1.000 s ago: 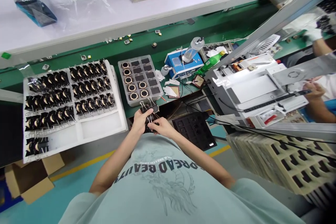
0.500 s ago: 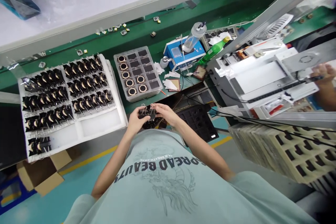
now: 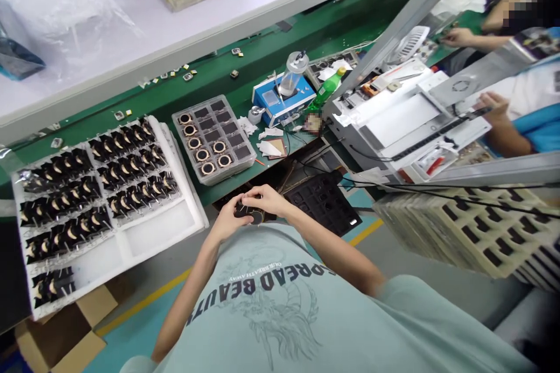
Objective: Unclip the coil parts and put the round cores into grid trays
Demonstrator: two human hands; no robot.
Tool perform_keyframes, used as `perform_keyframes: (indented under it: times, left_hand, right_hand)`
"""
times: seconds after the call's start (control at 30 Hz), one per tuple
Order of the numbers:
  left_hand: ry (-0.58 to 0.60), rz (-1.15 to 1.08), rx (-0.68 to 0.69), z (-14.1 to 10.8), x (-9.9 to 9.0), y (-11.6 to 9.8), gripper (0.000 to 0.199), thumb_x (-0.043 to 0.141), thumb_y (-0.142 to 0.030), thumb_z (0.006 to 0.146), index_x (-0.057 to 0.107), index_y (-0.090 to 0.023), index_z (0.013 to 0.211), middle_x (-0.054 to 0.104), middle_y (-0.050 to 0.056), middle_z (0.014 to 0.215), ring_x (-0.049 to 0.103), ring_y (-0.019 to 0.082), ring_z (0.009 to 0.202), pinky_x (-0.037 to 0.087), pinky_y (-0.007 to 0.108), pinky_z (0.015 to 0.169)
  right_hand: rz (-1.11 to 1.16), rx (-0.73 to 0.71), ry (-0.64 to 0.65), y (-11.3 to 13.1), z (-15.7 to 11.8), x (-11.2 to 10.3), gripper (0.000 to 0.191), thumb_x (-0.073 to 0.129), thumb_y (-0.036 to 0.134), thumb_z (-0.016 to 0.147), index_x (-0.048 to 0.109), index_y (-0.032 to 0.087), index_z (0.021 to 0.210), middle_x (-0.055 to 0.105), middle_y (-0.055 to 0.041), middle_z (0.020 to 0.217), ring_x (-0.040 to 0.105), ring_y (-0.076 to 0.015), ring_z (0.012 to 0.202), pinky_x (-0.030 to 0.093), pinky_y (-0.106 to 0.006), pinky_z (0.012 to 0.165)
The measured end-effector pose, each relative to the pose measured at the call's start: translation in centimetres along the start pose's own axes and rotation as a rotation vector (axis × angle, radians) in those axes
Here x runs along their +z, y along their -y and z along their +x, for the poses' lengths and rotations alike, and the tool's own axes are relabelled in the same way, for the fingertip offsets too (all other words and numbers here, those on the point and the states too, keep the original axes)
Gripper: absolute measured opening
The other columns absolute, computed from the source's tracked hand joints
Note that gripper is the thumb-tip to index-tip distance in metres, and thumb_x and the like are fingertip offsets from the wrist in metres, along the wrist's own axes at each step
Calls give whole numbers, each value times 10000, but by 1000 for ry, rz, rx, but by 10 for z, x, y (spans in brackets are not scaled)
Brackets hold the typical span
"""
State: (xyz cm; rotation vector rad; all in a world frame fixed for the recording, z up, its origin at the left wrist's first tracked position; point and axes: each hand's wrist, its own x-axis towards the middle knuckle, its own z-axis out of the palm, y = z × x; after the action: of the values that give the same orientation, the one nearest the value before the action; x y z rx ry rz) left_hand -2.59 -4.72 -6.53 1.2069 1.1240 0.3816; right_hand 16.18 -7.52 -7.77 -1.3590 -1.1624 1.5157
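Note:
Close to my body, below the bench edge, my left hand (image 3: 231, 218) and my right hand (image 3: 266, 201) are both closed on a small dark part (image 3: 250, 210). Fingers cover much of it, and its details are too small to tell. Ahead of my hands a clear compartment tray (image 3: 212, 176) holds several round rings and dark squares. To the left lies a white foam tray (image 3: 153, 240), filled with rows of black parts that have pale rings and thin pins. Its front right compartments show bare white foam.
A blue device (image 3: 284, 106), a green bottle (image 3: 326, 90) and paper scraps stand behind the clear tray. At right are a white machine (image 3: 394, 128), stacked cream trays (image 3: 472, 227) and another person's hand (image 3: 494, 106). A black tray (image 3: 326, 204) sits low beside my right forearm.
The view has shifted, so the bench items appear further left. The dark part has turned in my fingers, and a round face now shows at its lower side. Both hands still hold it.

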Motion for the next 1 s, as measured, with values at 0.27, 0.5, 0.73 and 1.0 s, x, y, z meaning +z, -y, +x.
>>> perform_keyframes:
  times: [0.27, 0.5, 0.73, 1.0]
  left_hand:
    - [57, -61, -215, -8, -6, 0, 860, 862, -203, 618, 514, -129, 1401, 703, 71, 863, 667, 195, 720, 555, 328, 655]
    - [-81, -212, -362, -22, -19, 13, 770, 888, -170, 615, 577, -164, 1319, 679, 32, 834, 647, 147, 672, 574, 306, 666]
    - [-97, -540, -411, 6, 1, 13, 458, 845, -131, 659, 681, -153, 1086, 700, 62, 958, 686, 137, 748, 600, 266, 702]
    - [39, -711, -568, 81, 69, 4, 113, 693, -182, 851, 694, -105, 934, 696, 94, 811, 656, 138, 666, 573, 253, 655]
  right_hand:
    - [-30, -76, -132, -4, 2, -2, 296, 704, 487, 823, 801, 208, 829, 709, -35, 800, 626, -194, 776, 469, -312, 747]
    - [167, 120, -153, -37, 15, 3, 471, 749, 546, 769, 754, 192, 1080, 727, -96, 1135, 651, -259, 1067, 497, -398, 950]
    - [304, 13, 21, -53, -7, -5, 835, 915, 438, 579, 607, 275, 1338, 582, -105, 1420, 551, -281, 1299, 462, -467, 1060]
    - [153, 45, -435, -65, -29, -48, 474, 798, 417, 697, 680, 181, 1091, 745, -54, 968, 690, -219, 906, 526, -374, 886]
